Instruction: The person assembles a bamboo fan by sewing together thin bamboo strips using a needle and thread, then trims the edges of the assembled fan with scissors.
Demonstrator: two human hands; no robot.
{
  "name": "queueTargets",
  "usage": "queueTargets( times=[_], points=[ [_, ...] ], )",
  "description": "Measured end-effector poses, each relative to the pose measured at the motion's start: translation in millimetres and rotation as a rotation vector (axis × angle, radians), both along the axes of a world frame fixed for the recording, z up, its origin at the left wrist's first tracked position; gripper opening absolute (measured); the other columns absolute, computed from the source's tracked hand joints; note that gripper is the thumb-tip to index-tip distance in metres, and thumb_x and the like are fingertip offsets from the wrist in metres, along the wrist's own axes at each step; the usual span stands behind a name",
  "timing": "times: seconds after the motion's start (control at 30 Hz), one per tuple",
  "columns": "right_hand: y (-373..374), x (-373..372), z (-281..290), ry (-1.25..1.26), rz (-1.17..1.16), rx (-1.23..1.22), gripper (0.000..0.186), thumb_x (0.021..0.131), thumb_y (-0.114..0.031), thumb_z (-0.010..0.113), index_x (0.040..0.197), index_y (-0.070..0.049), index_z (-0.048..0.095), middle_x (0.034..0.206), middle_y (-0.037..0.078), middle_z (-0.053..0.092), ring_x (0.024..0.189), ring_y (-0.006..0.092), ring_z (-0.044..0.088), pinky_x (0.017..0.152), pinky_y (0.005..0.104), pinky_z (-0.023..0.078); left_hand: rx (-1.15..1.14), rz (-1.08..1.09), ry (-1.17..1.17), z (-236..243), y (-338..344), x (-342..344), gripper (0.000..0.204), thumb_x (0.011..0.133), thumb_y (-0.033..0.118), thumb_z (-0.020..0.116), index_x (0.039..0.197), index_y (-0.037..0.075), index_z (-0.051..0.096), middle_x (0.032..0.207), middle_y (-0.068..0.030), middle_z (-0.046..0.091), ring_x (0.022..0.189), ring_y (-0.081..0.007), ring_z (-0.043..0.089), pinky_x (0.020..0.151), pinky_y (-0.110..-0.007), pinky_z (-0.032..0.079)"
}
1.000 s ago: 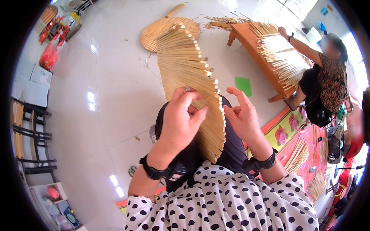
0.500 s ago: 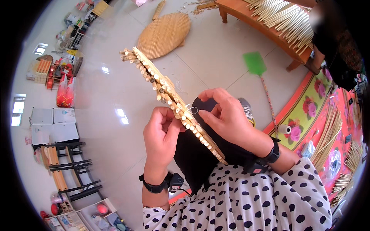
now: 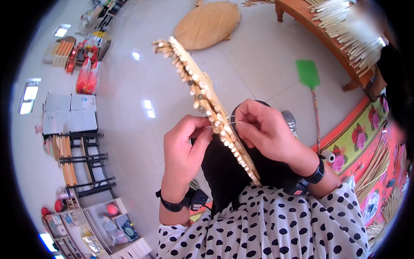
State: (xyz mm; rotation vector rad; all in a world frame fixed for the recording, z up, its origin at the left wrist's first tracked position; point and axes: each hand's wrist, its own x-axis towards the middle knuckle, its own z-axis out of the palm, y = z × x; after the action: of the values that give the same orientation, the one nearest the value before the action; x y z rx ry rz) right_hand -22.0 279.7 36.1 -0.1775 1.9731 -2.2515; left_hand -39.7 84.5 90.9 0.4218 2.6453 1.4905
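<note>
Btwn L hand & R hand: ribbed stalk panel w/ pale thread.

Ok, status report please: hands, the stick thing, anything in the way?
Right hand pinching pale thread. Left hand by the stick panel, grip unclear. Panel, nearly edge-on, stands between them.

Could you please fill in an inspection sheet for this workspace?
Surface: pale tiled floor, with bright light reflections.
Work pieces: stalk panel seen nearly edge-on; white thread at its edge.
Clutter: green swatter on the floor; loose stalks on the floral mat; white roll at the mat's edge.
Left hand: at the panel's left side, fingertips partly hidden, grip unclear.
Right hand: thumb and forefinger pinch the thread.
Cables: apparently a short dark cord by the left wrist device.
Surroundings: wooden table bearing pale stalks, with another person beside it.
</note>
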Motion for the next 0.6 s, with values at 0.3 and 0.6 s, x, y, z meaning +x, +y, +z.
queueTargets(
  times=[0.3, 0.6],
  points=[
    [22, -13, 29, -0.038, 0.213, 0.124, 0.011, 0.090, 0.002, 0.055, 0.094, 0.003, 0.065, 0.077, -0.001, 0.061, 0.069, 0.0031, 0.049, 0.059, 0.0199, 0.040, 0.364, -0.066, -0.084, -23, -5, 0, 0.004, 0.092, 0.000, 0.059, 0.093, -0.005, 0.058, 0.084, -0.0083, 0.068, 0.079, -0.0133, 0.066, 0.072, -0.026, 0.052],
    [21, -16, 61, 0.384, 0.136, 0.884, 0.016, 0.080, 0.007, 0.063, 0.090, -0.002, 0.071, 0.071, 0.012, 0.065, 0.059, 0.0226, 0.062, 0.055, 0.0290, 0.047, 0.509, -0.116, 0.011, -46, -14, -10, 0.010, 0.091, 0.003, 0.061, 0.086, -0.001, 0.053, 0.074, -0.0113, 0.065, 0.065, -0.0198, 0.065, 0.062, -0.027, 0.048]
  ],
)
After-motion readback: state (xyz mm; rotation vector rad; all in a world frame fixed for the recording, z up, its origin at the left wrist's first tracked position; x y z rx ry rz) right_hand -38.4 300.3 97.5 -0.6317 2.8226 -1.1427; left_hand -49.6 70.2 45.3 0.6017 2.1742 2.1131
